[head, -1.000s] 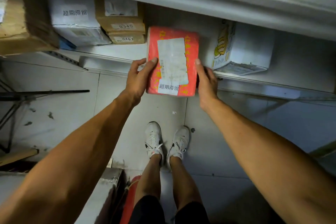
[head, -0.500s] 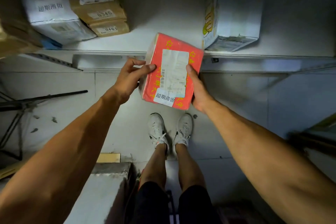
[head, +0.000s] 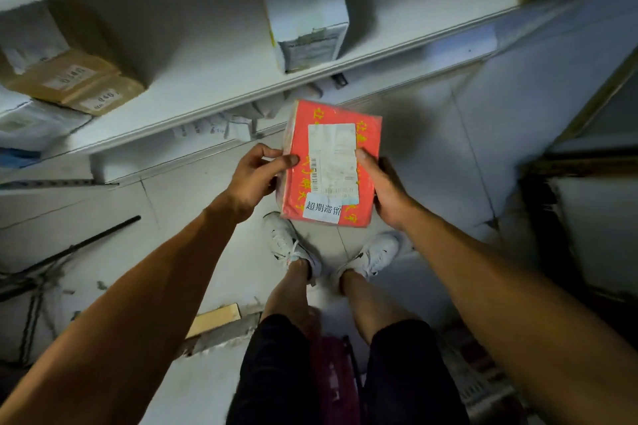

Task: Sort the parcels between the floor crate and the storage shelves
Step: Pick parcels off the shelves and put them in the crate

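Below the shelf (head: 221,103), over the floor, the red parcel (head: 331,164) is gripped at its sides by the left hand (head: 257,176) and right hand (head: 383,190). It has been drawn back from the shelf edge since a second ago, so removal toward the crate is judged underway.

The parcel (head: 331,162) is red with yellow characters and carries a white label with black barcodes, plus a white sticker printed in black. Above it, the shelf (head: 214,93) is white; on it stand a white box (head: 307,7) and tan cardboard boxes (head: 79,83) with white labels
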`<state>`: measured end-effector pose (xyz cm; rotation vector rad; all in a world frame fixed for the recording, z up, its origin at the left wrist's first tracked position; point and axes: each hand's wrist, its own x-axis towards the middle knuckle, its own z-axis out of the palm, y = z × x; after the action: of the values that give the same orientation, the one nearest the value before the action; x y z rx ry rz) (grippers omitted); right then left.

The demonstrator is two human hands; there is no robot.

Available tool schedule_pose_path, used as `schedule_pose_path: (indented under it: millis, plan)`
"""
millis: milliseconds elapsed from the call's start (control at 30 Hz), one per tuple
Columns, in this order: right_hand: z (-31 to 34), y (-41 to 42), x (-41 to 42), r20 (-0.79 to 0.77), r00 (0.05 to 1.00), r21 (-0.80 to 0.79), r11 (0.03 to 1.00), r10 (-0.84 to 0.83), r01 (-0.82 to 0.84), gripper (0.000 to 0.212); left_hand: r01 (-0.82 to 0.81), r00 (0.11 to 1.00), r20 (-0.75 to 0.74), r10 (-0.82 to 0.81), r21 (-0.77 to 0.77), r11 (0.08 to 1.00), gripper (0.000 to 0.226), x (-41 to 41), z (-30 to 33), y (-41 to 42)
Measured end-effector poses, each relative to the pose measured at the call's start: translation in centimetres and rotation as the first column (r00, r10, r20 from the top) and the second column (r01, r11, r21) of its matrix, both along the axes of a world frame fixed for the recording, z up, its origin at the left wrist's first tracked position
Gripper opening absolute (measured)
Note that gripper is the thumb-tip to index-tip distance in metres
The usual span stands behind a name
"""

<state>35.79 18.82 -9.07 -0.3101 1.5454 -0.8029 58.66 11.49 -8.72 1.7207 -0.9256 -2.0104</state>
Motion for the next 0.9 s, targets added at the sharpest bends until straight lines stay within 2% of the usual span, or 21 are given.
schedule_pose_path:
  millis: [233, 400, 500, 567, 667, 800, 900]
  plan:
    - [0.6, 4.6, -8.4, -0.023, 0.978, 0.008, 0.978, -0.208, 0.208, 0.067, 0.165, 0.986, 0.024, -0.165, -0.004, 0.986, 0.023, -9.9, 0.6, 1.1]
    - [0.6, 10.5, -14.9, 0.033, 0.924, 0.011, 0.925, -0.381, 0.381, 0.076, 0.328, 0.944, 0.050, -0.327, 0.004, 0.945, 0.023, -19.0, 0.9, 3.0]
    - [0.3, 15.0, -18.3, 0.041, 0.863, 0.016, 0.863, -0.504, 0.504, 0.082, 0.457, 0.887, 0.065, -0.457, 0.015, 0.889, 0.024, -24.8, 0.7, 5.1]
    - [0.1, 18.3, -20.3, 0.026, 0.799, 0.025, 0.800, -0.600, 0.600, 0.082, 0.545, 0.835, 0.075, -0.545, 0.028, 0.838, 0.026, -28.9, 0.6, 6.9]
    - [0.0, 23.7, -22.8, -0.003, 0.704, 0.027, 0.704, -0.710, 0.710, 0.094, 0.655, 0.752, 0.066, -0.656, 0.045, 0.754, 0.028, -34.7, 0.4, 10.1]
    - [-0.2, 31.0, -24.6, -0.086, 0.535, 0.029, 0.535, -0.840, 0.844, 0.103, 0.820, 0.568, 0.068, -0.820, 0.041, 0.571, 0.028, -41.3, 0.6, 15.6]
    - [0.1, 36.0, -24.9, -0.089, 0.388, 0.038, 0.386, -0.918, 0.922, 0.100, 0.909, 0.413, 0.047, -0.909, 0.036, 0.415, 0.029, -45.6, 1.1, 19.9]
